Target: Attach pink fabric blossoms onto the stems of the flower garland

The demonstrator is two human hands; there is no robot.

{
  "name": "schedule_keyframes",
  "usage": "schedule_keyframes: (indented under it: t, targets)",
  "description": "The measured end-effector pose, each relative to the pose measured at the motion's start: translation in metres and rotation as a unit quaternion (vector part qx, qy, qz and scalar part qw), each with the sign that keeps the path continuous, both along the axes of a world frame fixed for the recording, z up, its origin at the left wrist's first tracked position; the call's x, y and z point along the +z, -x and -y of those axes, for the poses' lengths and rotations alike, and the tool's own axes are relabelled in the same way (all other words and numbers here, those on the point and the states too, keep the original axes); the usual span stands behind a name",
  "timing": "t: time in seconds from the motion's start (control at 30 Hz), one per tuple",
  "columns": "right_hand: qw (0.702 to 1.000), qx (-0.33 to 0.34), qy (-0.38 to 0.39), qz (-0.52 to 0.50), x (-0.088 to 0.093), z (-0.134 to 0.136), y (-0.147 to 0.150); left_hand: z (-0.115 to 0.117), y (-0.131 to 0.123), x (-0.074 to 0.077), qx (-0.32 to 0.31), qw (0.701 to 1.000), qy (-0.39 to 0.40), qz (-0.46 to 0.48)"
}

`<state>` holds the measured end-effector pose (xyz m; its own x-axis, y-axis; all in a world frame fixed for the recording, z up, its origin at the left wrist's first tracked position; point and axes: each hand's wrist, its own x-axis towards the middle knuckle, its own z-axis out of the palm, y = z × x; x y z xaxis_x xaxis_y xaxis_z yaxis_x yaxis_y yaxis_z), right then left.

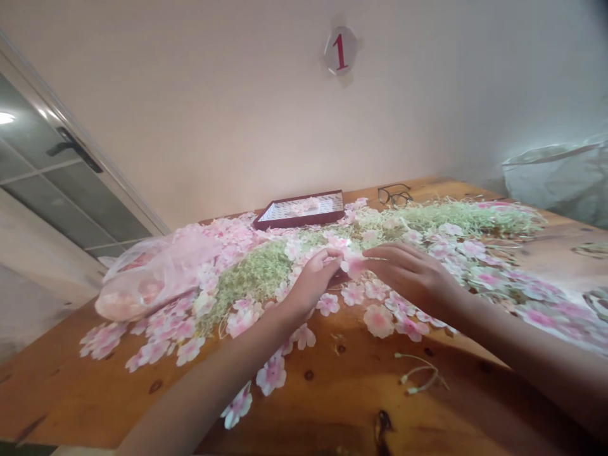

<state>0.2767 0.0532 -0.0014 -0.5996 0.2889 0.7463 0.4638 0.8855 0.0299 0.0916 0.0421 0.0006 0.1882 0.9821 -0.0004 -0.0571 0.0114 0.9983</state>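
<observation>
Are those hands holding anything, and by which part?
Yes: a flower, seemingly pinched by its left edge in the left hand. The right hand is at its other side; blur hides whether it grips.

Both forearms (228, 377) are bare and slim, tapering through narrow wrists (292, 309) to slender fingers (389, 254).

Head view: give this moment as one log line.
left hand: at pink flower, grip unclear | right hand: at same flower, grip unclear | table: loose flowers, green strands | far side: maroon tray, eyeglasses

Red "1" on a round sign (341, 50) on the wall (228, 95).
</observation>
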Motion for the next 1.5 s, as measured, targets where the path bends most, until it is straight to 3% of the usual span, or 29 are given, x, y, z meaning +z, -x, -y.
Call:
schedule_keyframes:
  t: [0.23,0.33,0.43,0.57,0.77,0.93,1.1,1.2,1.37,1.5]
  targets:
    - [0.999,-0.032,0.008,0.027,-0.007,-0.007,0.001,0.002,0.001,0.002,0.002,1.0,0.004,0.013]
    - [0.998,-0.035,0.039,-0.024,-0.006,-0.004,0.007,0.001,0.001,0.0,0.02,1.0,-0.018,-0.007]
    - [0.981,-0.062,0.146,-0.114,-0.004,0.001,0.013,0.001,0.001,0.0,0.033,0.998,-0.043,-0.031]
    - [0.921,-0.044,0.357,-0.148,-0.002,0.004,0.018,0.002,0.0,0.0,0.028,0.997,-0.039,-0.062]
    - [0.892,-0.026,0.42,-0.167,-0.003,0.0,0.017,0.002,-0.001,-0.002,0.037,0.99,-0.069,-0.117]
    - [0.907,-0.079,0.401,-0.099,-0.004,-0.011,0.007,-0.001,0.003,-0.004,0.043,0.99,-0.062,-0.123]
    - [0.963,-0.153,0.214,0.054,-0.024,-0.027,0.0,-0.008,0.008,-0.011,0.057,0.988,-0.062,-0.131]
    - [0.963,-0.161,0.19,0.098,-0.033,-0.032,0.0,-0.011,0.009,-0.015,0.063,0.985,-0.068,-0.145]
    - [0.95,-0.215,0.21,0.082,-0.031,-0.036,-0.001,-0.011,0.008,-0.018,0.065,0.984,-0.063,-0.156]
    - [0.949,-0.218,0.19,0.128,-0.032,-0.042,0.0,-0.011,0.007,-0.019,0.066,0.985,-0.056,-0.149]
